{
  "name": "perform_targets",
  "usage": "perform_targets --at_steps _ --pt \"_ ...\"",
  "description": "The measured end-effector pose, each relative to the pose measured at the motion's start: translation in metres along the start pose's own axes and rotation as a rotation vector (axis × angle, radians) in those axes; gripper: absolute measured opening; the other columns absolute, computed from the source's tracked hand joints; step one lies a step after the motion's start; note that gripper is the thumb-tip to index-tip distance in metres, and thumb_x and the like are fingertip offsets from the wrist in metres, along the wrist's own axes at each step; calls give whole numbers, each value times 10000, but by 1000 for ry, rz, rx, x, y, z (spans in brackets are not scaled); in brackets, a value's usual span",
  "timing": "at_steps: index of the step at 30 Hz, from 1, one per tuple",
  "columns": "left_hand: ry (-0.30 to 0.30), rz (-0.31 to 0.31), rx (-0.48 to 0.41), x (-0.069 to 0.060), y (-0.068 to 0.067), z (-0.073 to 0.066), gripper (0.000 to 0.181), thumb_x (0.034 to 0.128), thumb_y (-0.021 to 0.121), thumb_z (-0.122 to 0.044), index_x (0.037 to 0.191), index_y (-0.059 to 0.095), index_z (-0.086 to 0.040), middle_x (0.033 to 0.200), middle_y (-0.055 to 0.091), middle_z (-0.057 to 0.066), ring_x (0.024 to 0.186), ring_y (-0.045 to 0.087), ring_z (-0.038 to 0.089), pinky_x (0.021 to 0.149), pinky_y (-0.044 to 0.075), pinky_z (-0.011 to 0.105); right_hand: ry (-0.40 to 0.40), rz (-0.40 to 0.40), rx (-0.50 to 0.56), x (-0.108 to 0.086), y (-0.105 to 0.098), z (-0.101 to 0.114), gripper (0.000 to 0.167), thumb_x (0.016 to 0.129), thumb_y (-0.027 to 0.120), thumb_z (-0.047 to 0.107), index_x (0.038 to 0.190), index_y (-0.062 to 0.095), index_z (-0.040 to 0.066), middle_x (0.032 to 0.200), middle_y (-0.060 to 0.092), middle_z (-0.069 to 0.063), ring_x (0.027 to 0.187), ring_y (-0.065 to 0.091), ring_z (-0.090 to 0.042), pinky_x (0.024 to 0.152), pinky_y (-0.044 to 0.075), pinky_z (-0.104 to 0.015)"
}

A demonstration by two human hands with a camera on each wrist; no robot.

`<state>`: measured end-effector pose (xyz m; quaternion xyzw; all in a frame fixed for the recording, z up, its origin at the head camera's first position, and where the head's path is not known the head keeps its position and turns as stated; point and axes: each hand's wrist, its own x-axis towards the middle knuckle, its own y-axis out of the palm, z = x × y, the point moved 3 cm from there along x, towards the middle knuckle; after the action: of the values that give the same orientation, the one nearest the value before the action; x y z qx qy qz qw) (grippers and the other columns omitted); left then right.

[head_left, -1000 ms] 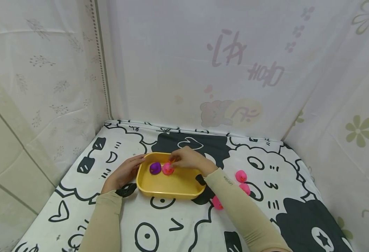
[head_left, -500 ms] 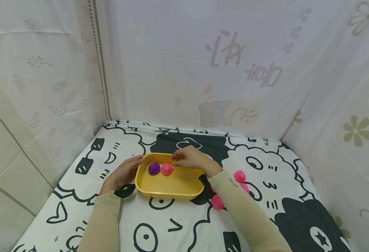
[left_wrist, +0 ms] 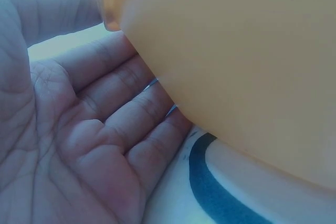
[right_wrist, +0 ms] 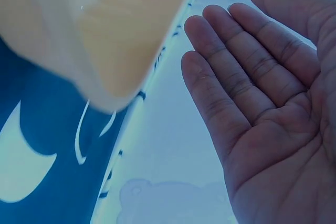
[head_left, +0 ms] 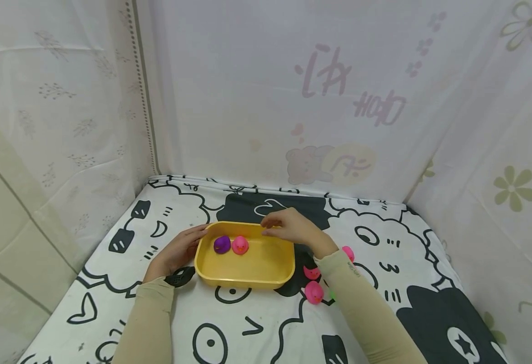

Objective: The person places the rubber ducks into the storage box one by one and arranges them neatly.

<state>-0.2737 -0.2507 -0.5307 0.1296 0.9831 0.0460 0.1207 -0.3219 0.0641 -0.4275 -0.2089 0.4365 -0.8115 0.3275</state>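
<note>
A yellow plastic tray sits on the patterned cloth, a purple rubber duck and a pink rubber duck side by side in its left half. My left hand holds the tray's left end; in the left wrist view the thumb is at the rim and the fingers lie against the outer wall. Over the tray's far right corner hovers my right hand, holding nothing. Its fingers are extended and apart from the tray in the right wrist view.
Right of the tray lie pink ducks, one near the front, one just behind it and one farther right. A green bit peeks out beside the right sleeve, which hides part of this group. Curtains enclose the cloth-covered surface.
The right hand has let go of the pink duck in the tray and moved right, toward the far right corner. More ducks show beside its sleeve. The left hand stays at the tray.
</note>
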Motion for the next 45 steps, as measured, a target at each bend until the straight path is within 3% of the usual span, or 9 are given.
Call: perform_targets --at_steps 5,10,17,31,37,45 --pt "-5 0 3 1 0 0 727 972 620 -483 1534 409 -73 1535 448 139 1334 499 253 1054 466 298 98 -37 73 -17 -8 -10 282 943 716 353 1176 726 194 1122 729 46 1020 670 -109 880 577 -293" --pt "-8 -2 7 1 -1 1 734 972 619 -486 1537 402 -71 1540 440 140 1346 488 260 1063 459 308 125 -94 112 -34 -14 -23 300 936 728 335 1183 724 165 1128 722 48 1070 672 -148 936 564 -353" --pt "-11 -9 12 1 0 1 737 973 617 -486 1539 396 -69 1542 437 143 1351 484 260 1069 452 306 159 -168 156 -57 -17 -48 257 933 733 335 1156 730 208 1102 710 88 1054 676 -173 896 584 -376" --pt "2 -8 -5 1 0 2 690 990 603 -455 1524 418 -60 1512 475 132 1293 532 212 1031 480 277 288 -180 174 -116 -35 -90 333 944 720 320 1216 707 127 1135 723 10 1084 673 -242 919 570 -441" --pt "-4 -7 8 1 1 4 686 994 593 -464 1528 418 -70 1509 484 125 1308 522 231 1053 466 296 411 -173 145 -145 -46 -116 408 933 720 377 1230 697 97 1159 725 -33 1134 646 -298 947 549 -485" --pt "6 -4 23 1 -1 3 700 986 595 -484 1529 419 -77 1517 474 121 1321 510 229 1056 462 293 480 -162 130 -164 -48 -134 386 928 720 400 1190 715 116 1124 733 -45 1095 644 -292 934 551 -491"
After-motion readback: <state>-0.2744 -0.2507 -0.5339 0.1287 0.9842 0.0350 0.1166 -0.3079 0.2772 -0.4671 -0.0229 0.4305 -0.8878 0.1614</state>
